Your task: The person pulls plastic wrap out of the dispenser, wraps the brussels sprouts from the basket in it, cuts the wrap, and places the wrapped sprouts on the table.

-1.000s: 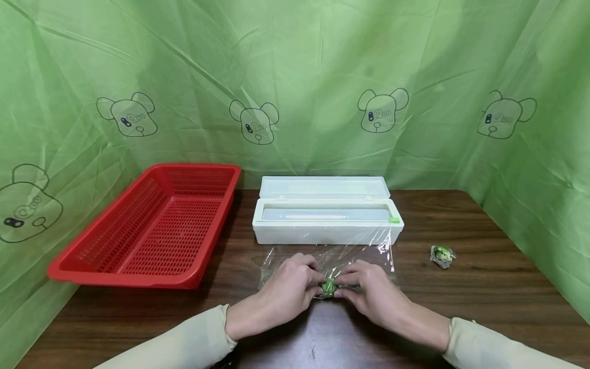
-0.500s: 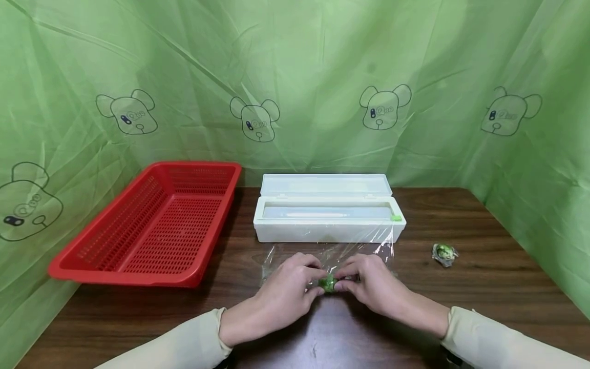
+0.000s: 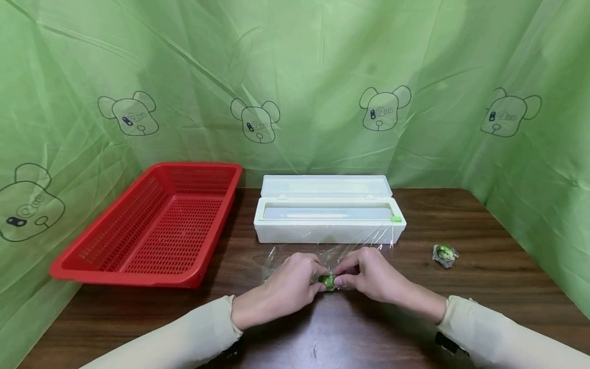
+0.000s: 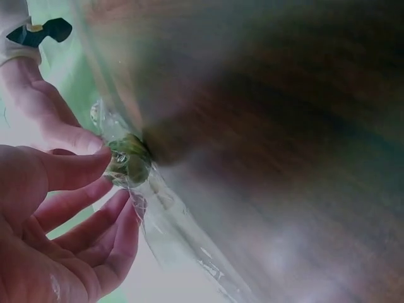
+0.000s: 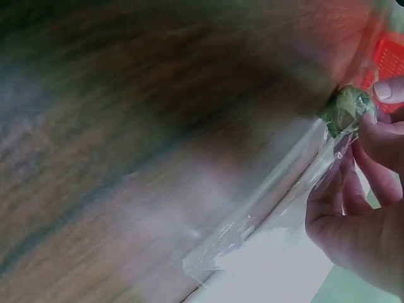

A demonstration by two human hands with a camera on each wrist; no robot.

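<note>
A small round green vegetable (image 3: 328,281), like a Brussels sprout, is partly wrapped in clear cling film (image 3: 272,264) at the front middle of the table. My left hand (image 3: 295,284) pinches its left side with thumb and fingers, and my right hand (image 3: 375,277) pinches its right side. In the left wrist view the film clings around the vegetable (image 4: 129,160) and trails off in a loose sheet. The right wrist view shows my thumb and fingers close around its other side. Behind, the film runs to a white cling film dispenser (image 3: 329,233), its lid raised.
A red perforated plastic basket (image 3: 133,280) stands on the left of the wooden table (image 3: 484,302). To the right lies another film-wrapped green piece (image 3: 445,253). A green cutter tab (image 3: 396,219) sits on the dispenser's right end. Green fabric (image 3: 318,61) encloses the back and sides.
Both hands have shifted slightly forward toward the dispenser, turning the green vegetable over in the film. Less loose film lies between it and the dispenser.
</note>
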